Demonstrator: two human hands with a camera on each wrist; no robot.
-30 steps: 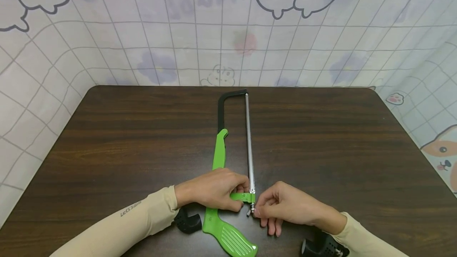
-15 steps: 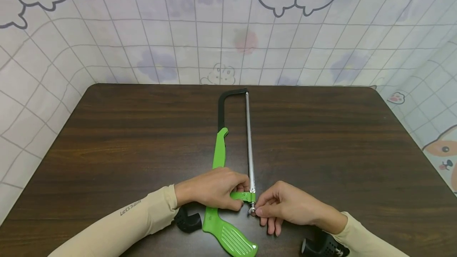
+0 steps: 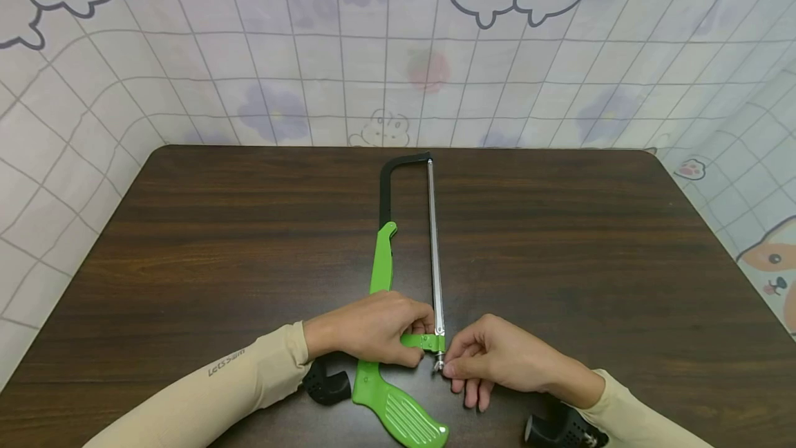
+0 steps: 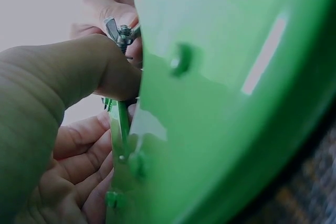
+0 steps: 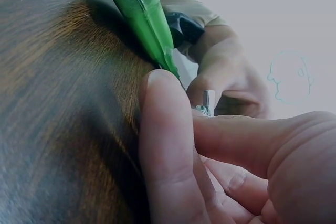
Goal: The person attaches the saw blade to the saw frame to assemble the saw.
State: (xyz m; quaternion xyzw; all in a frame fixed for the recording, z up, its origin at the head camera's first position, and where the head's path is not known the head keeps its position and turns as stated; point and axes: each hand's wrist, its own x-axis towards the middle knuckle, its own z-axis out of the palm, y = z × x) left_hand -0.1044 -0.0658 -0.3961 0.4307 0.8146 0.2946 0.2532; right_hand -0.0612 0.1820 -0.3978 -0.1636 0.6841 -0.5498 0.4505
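Note:
A hacksaw lies on the table, with a green handle, a black front frame and a silver blade bar along its right side. Across its green frame, my left hand grips the saw near the lower crosspiece. At the near end of the bar sits a small metal wing nut. My right hand pinches this nut between thumb and index finger. In the left wrist view, the wing nut shows its wings above the left thumb; the right wrist view leaves it mostly hidden behind the fingers.
The dark wooden table ends at a printed, tiled-pattern curtain behind and at the sides. Black wrist devices sit under the left wrist and the right wrist. The saw's grip points toward the near edge.
The wing nut's wings have turned to a different angle under the right fingers, which have shifted only slightly. The left hand and the hacksaw have stayed in place.

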